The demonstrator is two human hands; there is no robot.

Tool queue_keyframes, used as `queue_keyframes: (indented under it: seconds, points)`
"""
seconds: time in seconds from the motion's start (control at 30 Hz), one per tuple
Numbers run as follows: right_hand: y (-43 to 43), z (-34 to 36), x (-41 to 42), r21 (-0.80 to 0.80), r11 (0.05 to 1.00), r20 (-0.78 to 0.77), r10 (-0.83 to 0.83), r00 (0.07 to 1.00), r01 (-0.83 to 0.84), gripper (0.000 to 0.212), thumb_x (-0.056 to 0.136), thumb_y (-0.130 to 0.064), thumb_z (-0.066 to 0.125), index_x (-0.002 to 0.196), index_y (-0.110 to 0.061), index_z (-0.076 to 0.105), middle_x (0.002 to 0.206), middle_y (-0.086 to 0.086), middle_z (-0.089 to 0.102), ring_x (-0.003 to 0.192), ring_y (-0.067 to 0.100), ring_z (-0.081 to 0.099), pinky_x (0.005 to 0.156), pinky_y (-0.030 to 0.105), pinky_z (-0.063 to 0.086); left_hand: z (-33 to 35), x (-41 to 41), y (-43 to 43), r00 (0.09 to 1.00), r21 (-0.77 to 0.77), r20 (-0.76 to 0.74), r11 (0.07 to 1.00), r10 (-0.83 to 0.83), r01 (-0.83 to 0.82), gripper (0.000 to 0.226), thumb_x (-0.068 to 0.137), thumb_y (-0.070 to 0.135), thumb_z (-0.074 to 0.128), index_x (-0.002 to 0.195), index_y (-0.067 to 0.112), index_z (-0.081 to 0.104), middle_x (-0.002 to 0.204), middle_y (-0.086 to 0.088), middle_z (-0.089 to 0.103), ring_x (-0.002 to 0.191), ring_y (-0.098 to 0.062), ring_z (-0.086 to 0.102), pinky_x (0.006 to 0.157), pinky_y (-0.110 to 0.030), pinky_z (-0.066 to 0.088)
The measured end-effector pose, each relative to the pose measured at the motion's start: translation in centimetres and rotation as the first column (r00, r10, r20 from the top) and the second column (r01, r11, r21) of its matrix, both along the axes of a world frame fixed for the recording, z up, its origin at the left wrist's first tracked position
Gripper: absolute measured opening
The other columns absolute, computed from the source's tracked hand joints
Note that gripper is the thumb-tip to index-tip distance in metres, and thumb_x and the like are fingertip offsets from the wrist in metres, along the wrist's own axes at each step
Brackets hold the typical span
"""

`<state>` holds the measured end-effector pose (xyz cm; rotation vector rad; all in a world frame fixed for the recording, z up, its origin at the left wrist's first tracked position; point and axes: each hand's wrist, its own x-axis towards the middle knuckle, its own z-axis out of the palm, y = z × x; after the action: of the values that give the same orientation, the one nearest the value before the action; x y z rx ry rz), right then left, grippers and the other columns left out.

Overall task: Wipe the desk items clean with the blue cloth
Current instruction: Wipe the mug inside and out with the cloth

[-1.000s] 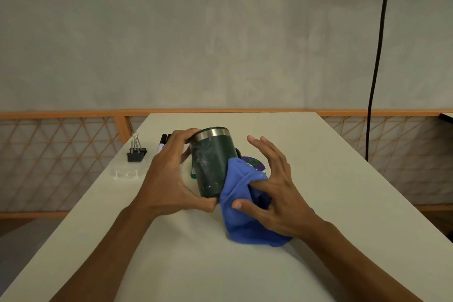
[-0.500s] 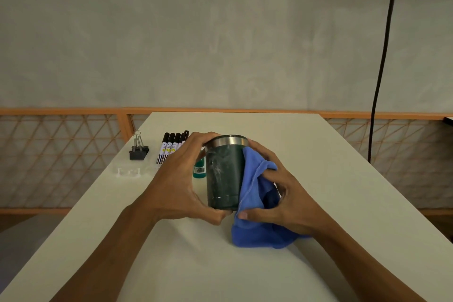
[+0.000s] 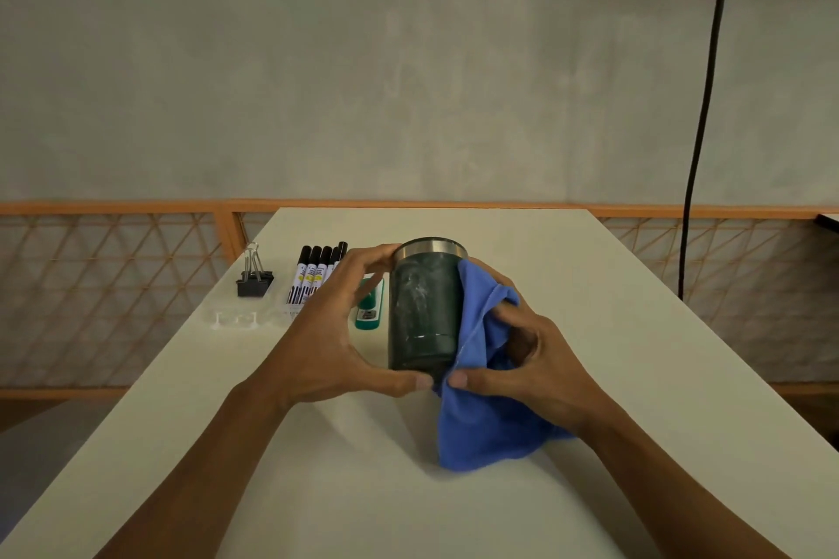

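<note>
Blue cloth (image 3: 486, 422) pinched by right grip (image 3: 535, 363) against green tumbler (image 3: 424, 313), left grip (image 3: 331, 340) clasping tumbler, marker labels (image 3: 309, 281) unreadable.

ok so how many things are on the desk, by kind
cup: 1
cloth: 1
markers: 5 caps showing, partly behind the left hand
binder clip: 1
small green item: 1
clear plastic holder: 1
total: 10
</note>
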<state>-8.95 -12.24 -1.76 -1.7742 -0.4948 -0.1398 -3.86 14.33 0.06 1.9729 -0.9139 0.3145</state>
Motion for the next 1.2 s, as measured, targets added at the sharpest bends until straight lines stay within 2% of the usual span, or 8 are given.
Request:
queue_keyframes:
  seconds: [0.23,0.33,0.5,0.67,0.9,1.0,1.07,1.2]
  points:
    - [0.7,-0.2,-0.2,-0.109,0.993,0.292,-0.013,0.956,0.047,0.028,0.092,-0.017,0.084,0.120,-0.014,0.079,0.176,-0.009,0.021,0.156,0.015,0.038,0.119,0.030,0.043,-0.2,0.5,0.4,0.994,-0.084,0.050,0.992,0.098,-0.093,0.116,0.049,0.027,0.109,0.146,0.020,0.046,0.142,0.002,0.052,0.139,-0.022,0.051,0.113,-0.023,0.047]
    - [1.1,-0.8,-0.5,-0.128,0.986,0.425,-0.046,0.904,0.111,0.014,0.100,-0.023,0.072,0.109,-0.020,0.082,0.178,0.001,0.013,0.161,0.023,0.027,0.124,0.042,0.036,-0.1,1.0,1.2,0.984,-0.147,0.084,0.978,0.160,-0.146,0.117,0.048,0.037,0.106,0.146,0.018,0.045,0.143,0.003,0.051,0.138,-0.024,0.052,0.112,-0.023,0.048]
    - [1.5,-0.3,-0.7,-0.184,0.967,0.517,-0.056,0.854,0.175,0.026,0.102,-0.023,0.058,0.102,-0.027,0.083,0.177,0.013,0.009,0.163,0.031,0.019,0.122,0.035,0.034,0.1,0.9,1.5,0.979,-0.138,0.087,0.975,0.186,-0.173,0.116,0.049,0.041,0.103,0.146,0.019,0.045,0.143,0.007,0.052,0.137,-0.023,0.053,0.112,-0.032,0.051]
    - [1.2,0.3,-1.1,-0.198,0.963,0.541,-0.047,0.840,0.181,0.023,0.100,-0.025,0.057,0.085,-0.034,0.072,0.177,0.015,0.004,0.164,0.031,0.015,0.123,0.056,0.031,0.0,0.5,0.6,0.981,-0.064,0.111,0.986,0.158,-0.152,0.120,0.046,0.039,0.108,0.146,0.022,0.045,0.141,0.004,0.053,0.136,-0.027,0.054,0.115,-0.050,0.048]
    - [0.1,0.1,-0.4,-0.335,0.906,0.569,-0.024,0.822,0.258,0.042,0.103,-0.027,0.050,0.068,-0.012,0.069,0.178,0.012,0.005,0.164,0.030,0.015,0.119,0.063,0.029,-0.3,0.8,0.9,0.987,-0.053,0.095,0.991,0.128,-0.123,0.117,0.048,0.040,0.106,0.146,0.021,0.045,0.143,0.001,0.052,0.137,-0.028,0.053,0.114,-0.042,0.051]
    - [-0.2,-0.4,0.5,-0.254,0.906,0.510,-0.173,0.843,0.339,0.034,0.112,-0.024,0.043,0.113,-0.017,0.076,0.179,-0.001,0.003,0.163,0.021,0.019,0.124,0.061,0.026,-0.5,0.3,0.2,0.993,-0.006,0.088,0.997,0.074,-0.074,0.115,0.051,0.046,0.102,0.147,0.027,0.043,0.145,0.010,0.050,0.140,-0.023,0.051,0.114,-0.031,0.051]
    - [0.2,0.2,0.7,-0.105,0.936,0.388,-0.271,0.881,0.335,0.049,0.114,-0.026,0.041,0.158,-0.047,0.039,0.178,-0.012,0.007,0.160,0.008,0.024,0.127,0.047,0.027,-0.6,-0.4,-0.7,0.996,0.015,0.086,1.000,0.018,-0.019,0.114,0.052,0.047,0.101,0.147,0.032,0.042,0.146,0.017,0.047,0.142,-0.018,0.049,0.111,-0.021,0.049]
    - [0.7,1.0,0.5,0.063,0.956,0.194,-0.294,0.936,0.287,0.064,0.114,-0.029,0.045,0.166,-0.045,0.012,0.169,-0.017,0.028,0.149,-0.008,0.037,0.110,0.009,0.038,-0.6,-0.6,-1.5,0.994,0.016,0.107,1.000,-0.026,0.025,0.114,0.053,0.045,0.101,0.148,0.035,0.040,0.147,0.021,0.046,0.142,-0.015,0.048,0.109,-0.013,0.045]
